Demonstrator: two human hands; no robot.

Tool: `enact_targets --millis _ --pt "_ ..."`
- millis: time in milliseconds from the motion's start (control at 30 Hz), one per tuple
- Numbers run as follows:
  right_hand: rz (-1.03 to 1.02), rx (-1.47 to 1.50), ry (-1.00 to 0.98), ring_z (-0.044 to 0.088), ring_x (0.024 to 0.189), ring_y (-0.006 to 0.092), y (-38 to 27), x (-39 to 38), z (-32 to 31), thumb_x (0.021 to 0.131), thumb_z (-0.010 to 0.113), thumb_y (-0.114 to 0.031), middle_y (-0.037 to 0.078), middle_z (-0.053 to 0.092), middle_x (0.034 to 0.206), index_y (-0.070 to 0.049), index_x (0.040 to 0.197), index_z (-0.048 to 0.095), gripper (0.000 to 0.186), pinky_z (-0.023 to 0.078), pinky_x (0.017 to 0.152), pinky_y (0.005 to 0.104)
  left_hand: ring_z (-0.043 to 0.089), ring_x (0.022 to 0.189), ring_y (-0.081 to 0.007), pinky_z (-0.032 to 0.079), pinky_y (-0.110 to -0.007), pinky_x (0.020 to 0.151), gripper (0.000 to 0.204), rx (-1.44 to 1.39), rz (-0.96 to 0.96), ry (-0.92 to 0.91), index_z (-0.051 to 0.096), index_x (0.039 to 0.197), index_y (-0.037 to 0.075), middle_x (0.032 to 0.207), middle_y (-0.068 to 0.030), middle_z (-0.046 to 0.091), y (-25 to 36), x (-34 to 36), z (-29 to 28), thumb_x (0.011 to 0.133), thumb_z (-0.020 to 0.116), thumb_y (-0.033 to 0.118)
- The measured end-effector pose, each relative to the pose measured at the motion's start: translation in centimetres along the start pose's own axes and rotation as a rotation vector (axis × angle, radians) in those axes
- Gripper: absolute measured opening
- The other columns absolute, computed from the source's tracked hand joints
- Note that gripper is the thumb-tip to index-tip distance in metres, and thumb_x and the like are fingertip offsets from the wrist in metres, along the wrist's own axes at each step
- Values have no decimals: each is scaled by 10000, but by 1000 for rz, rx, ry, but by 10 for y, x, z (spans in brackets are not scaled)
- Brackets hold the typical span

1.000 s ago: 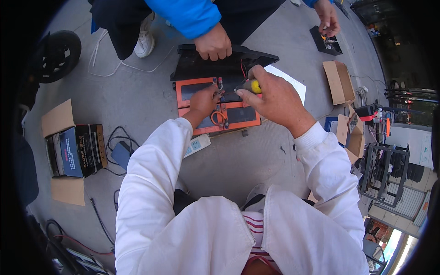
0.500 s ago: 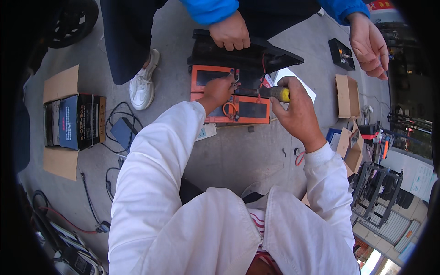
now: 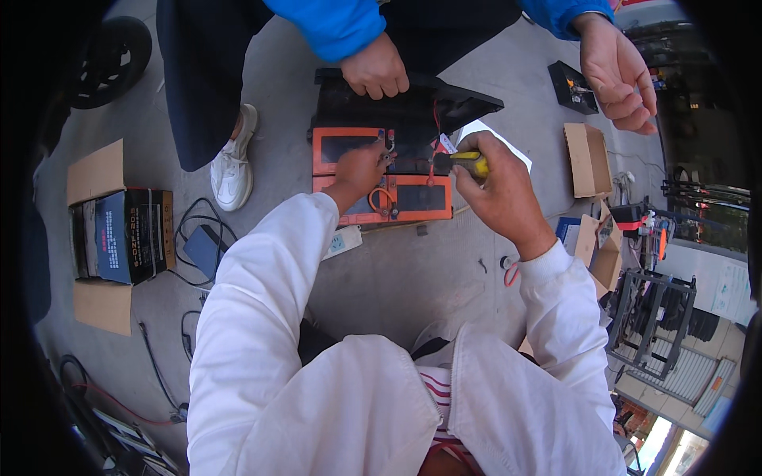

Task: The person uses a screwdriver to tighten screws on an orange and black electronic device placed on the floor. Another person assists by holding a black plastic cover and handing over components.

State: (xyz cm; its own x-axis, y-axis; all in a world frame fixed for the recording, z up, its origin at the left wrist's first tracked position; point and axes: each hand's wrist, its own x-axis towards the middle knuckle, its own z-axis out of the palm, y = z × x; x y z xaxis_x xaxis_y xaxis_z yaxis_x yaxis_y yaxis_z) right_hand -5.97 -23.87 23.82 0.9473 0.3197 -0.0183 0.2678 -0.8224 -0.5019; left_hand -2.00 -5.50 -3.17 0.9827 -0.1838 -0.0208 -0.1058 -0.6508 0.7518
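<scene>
My left hand is closed in a pinch over the orange-and-black batteries, its fingertips by a terminal with short wires. What those fingertips hold is too small to make out. In my right hand is a screwdriver with a yellow and dark handle, pointing left toward the battery terminals; its tip is hard to see. Behind the batteries, a black plastic case is tilted up, with a co-worker's hand on its top edge. A red wire hangs from the case near the screwdriver.
Another hand of the co-worker hovers at the far right. An open carton stands left, beside a blue-grey charger with black cables. A white power strip touches the batteries' near side. Small cartons and a black metal frame are right.
The view has shifted slightly, so the scene sits further left and lower. My right fingers cover more of the screwdriver handle. My left hand stays at the terminals, and the co-worker still holds the case.
</scene>
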Motion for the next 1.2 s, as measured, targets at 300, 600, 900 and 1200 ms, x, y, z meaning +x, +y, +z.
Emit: enact_targets --millis 300,600,900,1200 --pt "19 24 31 722 980 367 -9 -4 -11 919 759 -87 208 700 1077 -25 1163 602 297 586 866 414 747 873 -379 587 -471 769 177 -11 3 34 741 1037 68 972 -180 774 9 -4 -5 941 782 211" --pt "-7 12 39 711 957 376 -3 -2 2 923 760 -78 204 677 1073 -34 1166 574 309 577 842 423 746 892 -391 591 -476 793 190 -102 13 -7 730 1064 39 997 -199 769 12 0 -7 942 786 174" --pt "-142 -68 -126 693 976 393 -4 1 -5 941 721 -41 195 627 1122 -62 1207 539 323 557 833 457 746 898 -389 593 -459 796 171 -121 18 -63 747 1069 29 1013 -211 756 16 2 4 940 775 139" --pt "-19 -85 -82 687 1061 386 8 24 1 938 739 -59 186 660 1160 -66 1246 551 361 567 938 437 695 1056 -391 550 -465 938 215 54 191 -113 782 1146 51 1124 -188 726 1 21 1 947 702 66"
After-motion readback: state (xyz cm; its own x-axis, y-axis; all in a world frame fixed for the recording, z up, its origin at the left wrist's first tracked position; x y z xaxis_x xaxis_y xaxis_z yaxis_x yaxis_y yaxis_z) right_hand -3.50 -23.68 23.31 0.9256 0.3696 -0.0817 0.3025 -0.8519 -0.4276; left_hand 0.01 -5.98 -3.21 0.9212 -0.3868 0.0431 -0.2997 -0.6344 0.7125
